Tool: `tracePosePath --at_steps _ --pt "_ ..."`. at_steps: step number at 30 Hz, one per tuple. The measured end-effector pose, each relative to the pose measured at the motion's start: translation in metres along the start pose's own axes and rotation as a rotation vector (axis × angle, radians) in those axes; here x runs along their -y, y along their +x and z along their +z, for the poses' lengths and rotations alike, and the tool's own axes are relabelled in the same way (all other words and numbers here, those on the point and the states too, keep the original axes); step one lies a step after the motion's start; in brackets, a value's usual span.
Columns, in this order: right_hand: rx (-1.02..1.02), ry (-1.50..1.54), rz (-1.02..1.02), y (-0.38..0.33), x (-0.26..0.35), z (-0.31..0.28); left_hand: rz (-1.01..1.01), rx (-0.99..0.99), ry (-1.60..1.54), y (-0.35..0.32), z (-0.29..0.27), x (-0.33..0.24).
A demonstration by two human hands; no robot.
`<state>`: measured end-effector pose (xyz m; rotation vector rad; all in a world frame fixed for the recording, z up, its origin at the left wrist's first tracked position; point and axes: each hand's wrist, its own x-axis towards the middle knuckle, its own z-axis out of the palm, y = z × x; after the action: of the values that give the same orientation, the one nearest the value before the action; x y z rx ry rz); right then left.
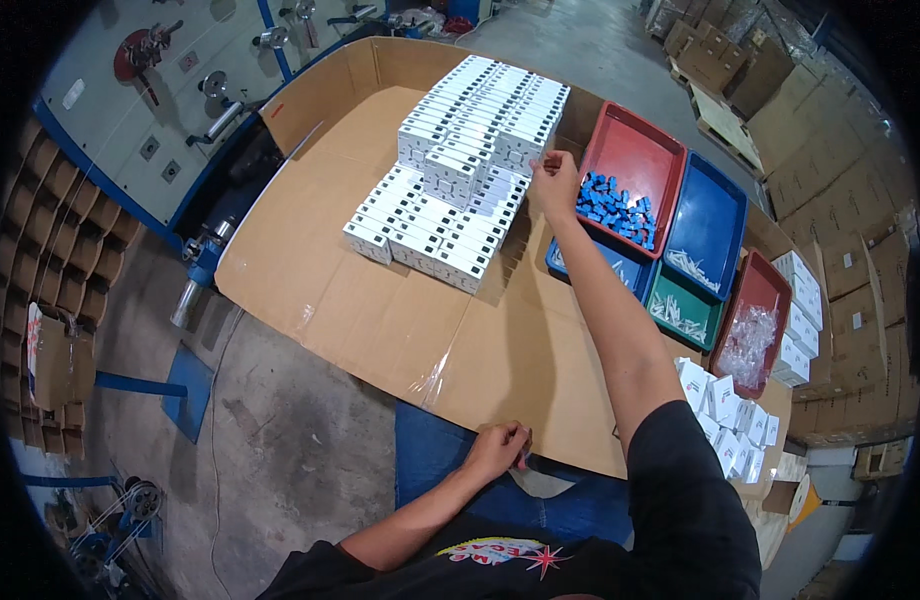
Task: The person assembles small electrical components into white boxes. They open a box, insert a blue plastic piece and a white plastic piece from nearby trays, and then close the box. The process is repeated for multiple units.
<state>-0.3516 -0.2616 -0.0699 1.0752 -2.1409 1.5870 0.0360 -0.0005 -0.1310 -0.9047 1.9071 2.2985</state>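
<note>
My right hand (553, 182) reaches far out over the cardboard-covered table (400, 330). Its fingers touch the right edge of a tall stack of small white boxes (480, 120), and whether it grips one I cannot tell. A lower layer of the same white boxes (430, 235) spreads in front of the stack. My left hand (500, 448) rests near my lap at the table's front edge, fingers curled around something small that I cannot make out.
To the right stand a red tray (635, 150) with blue parts (615, 208), a blue tray (708, 215), a green tray (680, 310) and a red tray with clear bags (750, 335). More white boxes (725, 410) lie at the right. Cardboard cartons (830, 170) stand beyond.
</note>
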Motion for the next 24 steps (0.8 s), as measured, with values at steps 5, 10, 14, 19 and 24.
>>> tracePosePath --at_steps 5,10,14,19,24 --pt "0.178 0.109 0.096 -0.014 0.006 -0.057 -0.052 -0.006 -0.078 0.004 0.001 0.015" --pt "0.565 0.237 0.299 -0.028 0.055 -0.19 -0.023 -0.032 -0.149 -0.003 0.0 0.015" --pt "0.629 -0.002 0.207 -0.046 0.07 -0.318 -0.022 -0.026 -0.208 -0.002 0.002 0.004" --pt "0.563 -0.338 0.236 -0.115 0.074 -0.426 0.005 -0.003 -0.159 -0.002 0.003 0.004" --pt "0.703 -0.497 0.27 -0.188 0.092 -0.449 -0.015 -0.04 -0.08 -0.003 0.003 -0.001"
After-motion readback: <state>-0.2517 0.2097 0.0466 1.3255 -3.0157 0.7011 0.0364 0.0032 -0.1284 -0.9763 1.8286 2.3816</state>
